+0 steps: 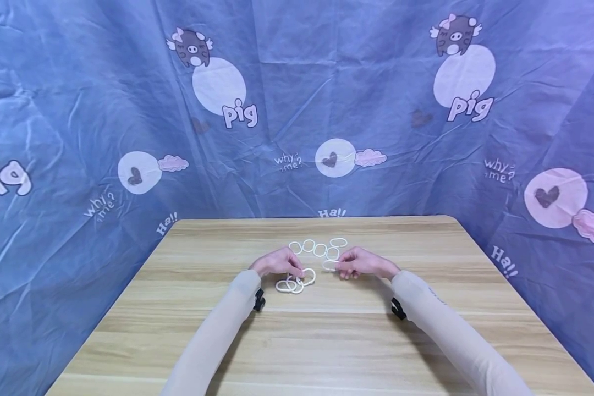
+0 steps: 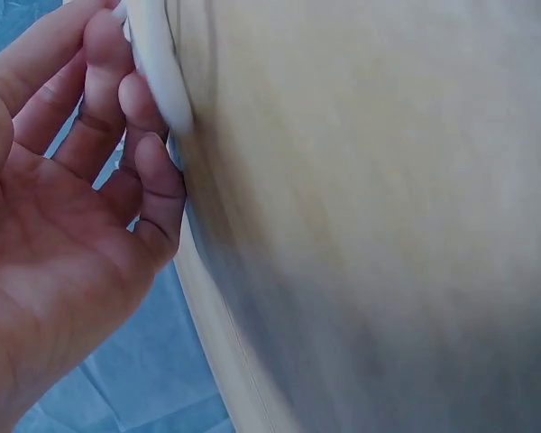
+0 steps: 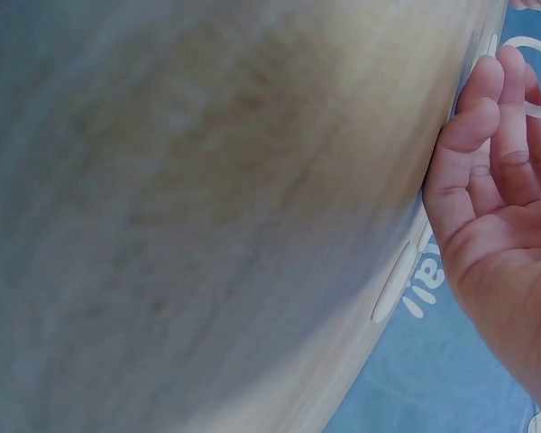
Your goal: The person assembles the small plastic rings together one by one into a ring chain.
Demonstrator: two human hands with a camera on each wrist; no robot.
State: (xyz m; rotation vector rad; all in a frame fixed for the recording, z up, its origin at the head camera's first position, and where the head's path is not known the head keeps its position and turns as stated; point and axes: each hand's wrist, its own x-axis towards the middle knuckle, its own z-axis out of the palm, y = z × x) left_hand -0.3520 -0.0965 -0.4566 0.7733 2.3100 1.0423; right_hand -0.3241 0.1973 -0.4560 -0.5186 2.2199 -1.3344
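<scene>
My left hand (image 1: 280, 261) pinches a white plastic oval ring (image 1: 314, 277) between thumb and fingertips, low over the table. Other white rings (image 1: 277, 287) lie against it, overlapping like links of a short chain. Close up in the left wrist view, part of a white ring (image 2: 165, 86) shows by the fingertips, the other fingers loosely bent. To the right, my right hand (image 1: 364, 262) pinches a single white oval ring (image 1: 324, 265) by its right end. In the right wrist view that ring (image 3: 537, 112) is partly hidden behind the fingers.
Several more white rings (image 1: 339, 238) lie in a loose curved row beyond both hands, towards the far edge. The wooden tabletop (image 1: 297, 341) stretches around them. A blue printed cloth (image 1: 297, 99) hangs behind and at both sides.
</scene>
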